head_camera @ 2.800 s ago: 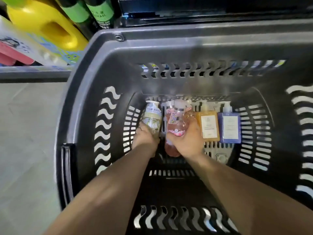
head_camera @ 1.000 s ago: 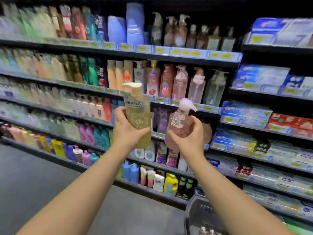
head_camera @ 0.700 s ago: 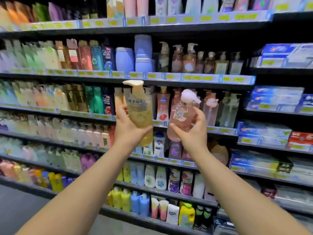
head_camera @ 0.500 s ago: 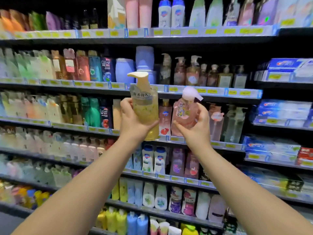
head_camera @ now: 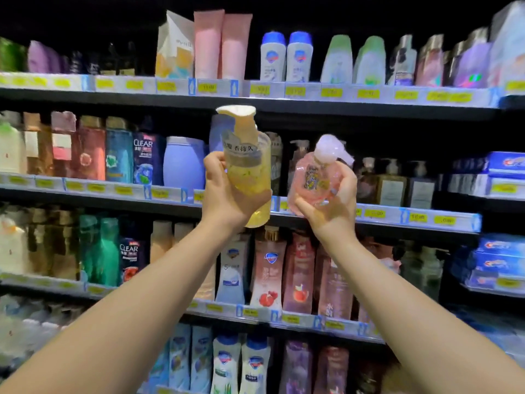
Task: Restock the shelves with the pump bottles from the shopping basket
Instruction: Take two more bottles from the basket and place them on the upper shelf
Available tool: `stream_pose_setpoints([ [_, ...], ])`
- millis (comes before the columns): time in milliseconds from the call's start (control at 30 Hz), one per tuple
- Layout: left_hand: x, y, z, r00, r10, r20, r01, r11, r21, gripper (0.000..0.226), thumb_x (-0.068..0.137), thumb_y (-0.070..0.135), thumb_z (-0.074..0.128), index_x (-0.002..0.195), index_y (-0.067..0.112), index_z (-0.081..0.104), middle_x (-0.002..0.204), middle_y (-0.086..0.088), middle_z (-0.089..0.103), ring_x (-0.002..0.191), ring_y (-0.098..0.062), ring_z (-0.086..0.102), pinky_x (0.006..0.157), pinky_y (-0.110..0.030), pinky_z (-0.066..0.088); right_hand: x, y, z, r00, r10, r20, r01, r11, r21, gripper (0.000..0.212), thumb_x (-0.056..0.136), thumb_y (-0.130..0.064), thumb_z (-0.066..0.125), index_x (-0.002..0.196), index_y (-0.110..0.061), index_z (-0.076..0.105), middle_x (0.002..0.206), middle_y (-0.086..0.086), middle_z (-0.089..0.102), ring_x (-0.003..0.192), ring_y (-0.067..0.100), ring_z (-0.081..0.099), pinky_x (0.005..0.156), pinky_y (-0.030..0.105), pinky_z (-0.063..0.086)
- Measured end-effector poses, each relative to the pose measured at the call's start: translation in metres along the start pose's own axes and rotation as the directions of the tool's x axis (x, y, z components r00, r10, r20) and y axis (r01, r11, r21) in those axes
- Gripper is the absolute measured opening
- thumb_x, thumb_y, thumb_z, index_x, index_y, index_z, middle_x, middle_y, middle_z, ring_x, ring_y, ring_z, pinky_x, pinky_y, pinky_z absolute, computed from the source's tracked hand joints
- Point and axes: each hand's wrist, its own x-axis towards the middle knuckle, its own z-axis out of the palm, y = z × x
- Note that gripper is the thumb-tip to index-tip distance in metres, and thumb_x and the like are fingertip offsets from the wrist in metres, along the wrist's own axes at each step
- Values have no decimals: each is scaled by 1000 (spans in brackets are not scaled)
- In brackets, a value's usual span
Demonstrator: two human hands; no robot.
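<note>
My left hand (head_camera: 227, 194) grips a yellow pump bottle (head_camera: 247, 172) with a cream pump head, held upright in front of the second shelf from the top. My right hand (head_camera: 329, 206) holds a pink pump bottle (head_camera: 315, 177) with a pale pink pump head, just right of the yellow one. Both bottles are raised level with the shelf (head_camera: 420, 218) that carries several dark pump bottles (head_camera: 392, 183) at the right. The shopping basket is out of view.
Shelves of shampoo and body wash fill the view: blue bottles (head_camera: 183, 162) behind my left hand, tall pink bottles (head_camera: 268, 268) one shelf below, toothpaste boxes (head_camera: 502, 166) at the right. Yellow price tags line each shelf edge.
Both hands took the bottles out of the basket and lifted them to the shelves. In the last half second they rose further toward the pump-bottle shelf, and my view tilted upward.
</note>
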Motion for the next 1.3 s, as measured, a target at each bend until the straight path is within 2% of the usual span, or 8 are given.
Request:
stream_pose_setpoints([
  [67,15,-15,6,999,-16,31,15,999,32,76,58,20,86,106,22,27,103,6,49,89,-10,57,79,-38,50,19,4,12,1000,-1,5,1,1000,13,74,61,-10,80,122,-31,46,115,-16,51,108,10,55,91,27,47],
  [133,26,-31,11,997,-12,73,5,995,98,79,57,29,87,110,24,28,112,3,49,95,-15,56,80,-39,50,35,7,23,1000,-8,-2,8,999,33,68,62,-6,78,105,-49,48,100,-30,57,94,-8,57,79,15,49],
  [233,43,-47,17,995,-12,100,-1,991,131,79,53,39,85,107,32,28,108,11,50,90,-8,55,76,-32,49,52,18,35,999,-43,3,43,999,-1,69,65,-10,79,114,-39,41,107,-26,49,99,-25,45,80,-3,36],
  [400,66,-59,23,987,-76,142,56,988,141,78,41,63,73,100,39,28,88,26,46,76,14,46,58,-12,33,74,44,50,992,87,92,-80,994,-68,87,73,-19,80,143,-17,30,142,3,44,128,17,46,106,42,40],
  [633,81,-77,31,971,-91,223,58,987,150,82,41,63,75,105,34,33,96,16,53,86,-10,57,62,-25,41,80,67,58,963,238,129,-213,960,-181,83,77,-29,77,144,-21,28,140,1,45,122,13,46,95,26,37],
  [833,86,-82,36,963,-101,252,78,992,99,78,43,60,77,102,34,34,87,24,49,80,0,54,64,-27,46,79,72,58,944,291,157,-212,897,-389,84,84,-35,68,149,-14,19,151,8,27,134,22,35,95,23,27],
  [1033,88,-87,39,956,-117,269,98,992,83,82,36,66,73,101,35,34,86,23,51,77,7,52,59,-22,43,76,68,68,968,245,53,-144,717,-682,104,68,-62,72,147,-18,20,141,10,32,124,28,42,90,38,42],
  [1300,89,-91,38,940,-157,302,146,988,58,81,42,59,79,104,32,35,89,22,52,81,6,53,70,-30,51,77,65,57,929,338,147,-183,770,-611,89,77,-47,70,146,-17,22,139,12,37,116,28,49,84,33,41],
])
